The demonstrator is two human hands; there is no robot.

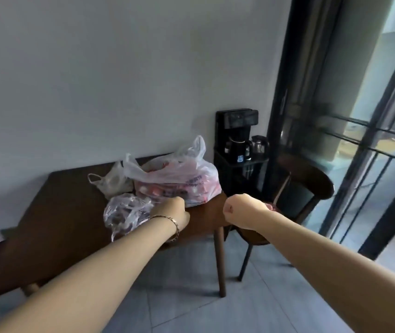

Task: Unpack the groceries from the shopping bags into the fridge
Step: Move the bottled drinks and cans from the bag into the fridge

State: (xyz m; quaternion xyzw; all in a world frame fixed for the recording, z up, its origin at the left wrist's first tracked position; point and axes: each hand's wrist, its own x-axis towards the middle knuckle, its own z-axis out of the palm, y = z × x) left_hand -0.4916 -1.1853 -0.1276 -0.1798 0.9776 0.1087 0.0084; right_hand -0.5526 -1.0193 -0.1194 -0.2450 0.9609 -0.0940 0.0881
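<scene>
Three plastic shopping bags sit on a dark wooden table. The large translucent bag holds red and pink packages. A small whitish bag lies behind it on the left, and a crumpled clear bag with dark contents lies in front. My left hand, with a bracelet on the wrist, hovers at the clear bag's right edge, just in front of the large bag; its fingers are hidden behind the knuckles. My right hand is curled into a fist over the table's right corner, with nothing visible in it. No fridge is in view.
A black stand with a kettle and a glass pot is against the wall, right of the table. A dark chair stands beside the table's corner. A sliding glass door fills the right side. The floor is grey tile.
</scene>
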